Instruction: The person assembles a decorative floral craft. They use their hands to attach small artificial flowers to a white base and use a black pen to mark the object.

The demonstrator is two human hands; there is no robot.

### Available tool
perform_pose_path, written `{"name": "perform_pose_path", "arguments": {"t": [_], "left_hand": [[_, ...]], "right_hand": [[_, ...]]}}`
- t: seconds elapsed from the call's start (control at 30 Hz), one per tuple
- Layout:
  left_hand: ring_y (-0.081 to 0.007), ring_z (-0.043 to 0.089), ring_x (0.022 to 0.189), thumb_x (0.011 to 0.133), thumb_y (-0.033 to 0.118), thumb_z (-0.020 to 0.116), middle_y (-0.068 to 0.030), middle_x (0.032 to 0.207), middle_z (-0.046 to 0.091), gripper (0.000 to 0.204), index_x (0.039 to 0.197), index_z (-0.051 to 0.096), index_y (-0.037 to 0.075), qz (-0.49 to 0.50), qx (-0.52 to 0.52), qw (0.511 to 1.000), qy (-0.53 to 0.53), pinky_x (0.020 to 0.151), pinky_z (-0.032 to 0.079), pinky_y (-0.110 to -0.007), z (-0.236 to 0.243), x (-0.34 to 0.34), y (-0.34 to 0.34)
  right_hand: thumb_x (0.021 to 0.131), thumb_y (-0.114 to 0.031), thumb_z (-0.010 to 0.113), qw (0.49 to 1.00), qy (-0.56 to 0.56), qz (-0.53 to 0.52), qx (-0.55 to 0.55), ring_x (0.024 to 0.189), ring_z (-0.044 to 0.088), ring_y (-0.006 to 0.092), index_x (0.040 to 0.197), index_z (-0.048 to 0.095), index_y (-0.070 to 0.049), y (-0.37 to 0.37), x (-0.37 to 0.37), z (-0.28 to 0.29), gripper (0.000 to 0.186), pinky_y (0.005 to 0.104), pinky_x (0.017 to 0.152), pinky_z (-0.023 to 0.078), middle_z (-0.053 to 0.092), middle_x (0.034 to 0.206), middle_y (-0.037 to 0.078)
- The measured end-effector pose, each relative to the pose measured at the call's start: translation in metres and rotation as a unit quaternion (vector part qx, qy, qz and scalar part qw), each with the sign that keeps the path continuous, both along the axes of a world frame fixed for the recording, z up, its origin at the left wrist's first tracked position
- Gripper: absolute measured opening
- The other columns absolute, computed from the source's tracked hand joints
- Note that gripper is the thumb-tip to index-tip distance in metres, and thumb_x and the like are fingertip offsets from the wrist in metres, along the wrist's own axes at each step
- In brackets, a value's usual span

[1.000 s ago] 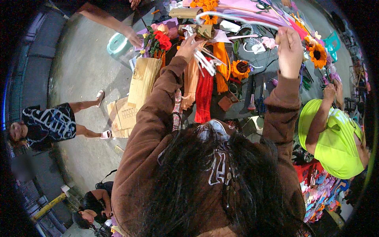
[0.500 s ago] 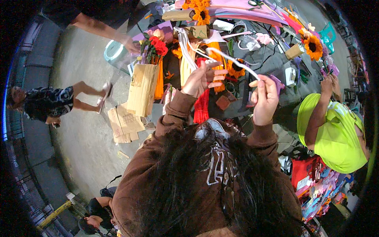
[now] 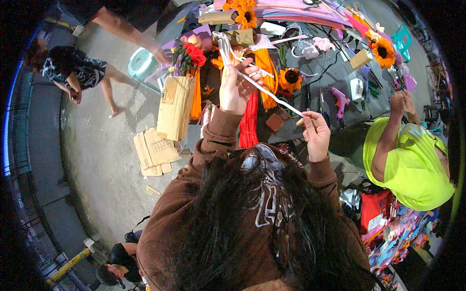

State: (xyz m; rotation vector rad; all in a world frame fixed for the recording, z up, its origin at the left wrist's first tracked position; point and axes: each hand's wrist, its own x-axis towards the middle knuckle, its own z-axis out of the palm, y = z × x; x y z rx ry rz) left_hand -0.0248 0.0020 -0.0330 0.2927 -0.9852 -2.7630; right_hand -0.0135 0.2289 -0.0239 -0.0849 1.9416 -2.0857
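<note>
Glue gun (image 3: 341, 103) on table (image 3: 324, 80). Left of it: strip (image 3: 278, 100), sunflower (image 3: 290, 78); farther left, cardboard stack (image 3: 172, 109). Beyond it, rightward: cardboard block (image 3: 361, 59).

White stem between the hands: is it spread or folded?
Spread: the white stem runs nearly straight between left hand and right hand.

I see white lettering (image 3: 262, 213) down the brown sweatshirt (image 3: 170, 233), small red characters (image 3: 146, 162) on flattened cardboard (image 3: 165, 154) on the floor, and 1 white label (image 3: 374, 222), too small for me to read, on a red item (image 3: 373, 205).
</note>
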Motion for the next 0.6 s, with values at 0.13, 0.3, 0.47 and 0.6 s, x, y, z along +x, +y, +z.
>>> {"name": "perform_pose_path", "arguments": {"t": [0.13,0.3,0.47,0.6], "left_hand": [[-0.0121,0.051,0.059,0.091,0.037,0.031,-0.0044,0.073,0.053,0.047,0.118,0.040,-0.001,-0.073,0.054,0.981,0.172,0.062,0.047,-0.027,0.004,-0.001,0.000],[-0.0091,0.051,0.075,0.091,0.036,0.035,-0.0027,0.087,0.054,0.048,0.127,0.036,0.004,-0.005,-0.259,0.964,0.066,0.062,0.042,-0.025,0.029,0.011,0.024],[-0.0140,0.042,0.102,0.092,0.034,0.030,-0.0061,0.116,0.048,0.047,0.130,0.033,0.006,-0.020,-0.310,0.945,0.104,0.085,0.032,-0.028,0.032,0.018,0.043],[-0.0155,0.041,0.106,0.093,0.035,0.024,-0.0118,0.125,0.039,0.050,0.131,0.028,0.004,-0.019,-0.364,0.920,0.140,0.094,0.030,-0.029,0.038,0.020,0.067]], "right_hand": [[0.086,-0.014,0.050,0.999,-0.006,0.021,0.038,0.047,0.031,-0.0001,0.094,0.054,-0.005,0.010,0.004,-0.006,0.013,0.0156,0.040,0.022,0.058,0.070,0.001],[0.083,-0.009,0.052,0.986,-0.008,0.094,0.137,0.069,0.053,0.0071,0.100,0.053,-0.004,0.022,0.009,-0.009,0.018,0.0191,0.056,0.040,0.059,0.084,0.005],[0.081,-0.006,0.055,0.967,0.196,0.092,0.131,0.103,0.048,0.0148,0.108,0.049,-0.001,-0.010,0.005,0.038,0.028,0.0271,0.086,0.037,0.053,0.107,0.011],[0.082,-0.006,0.055,0.979,0.026,0.118,-0.164,0.092,0.051,0.0116,0.106,0.049,0.001,-0.047,0.004,0.051,0.026,0.0243,0.078,0.040,0.054,0.098,0.008]]}}
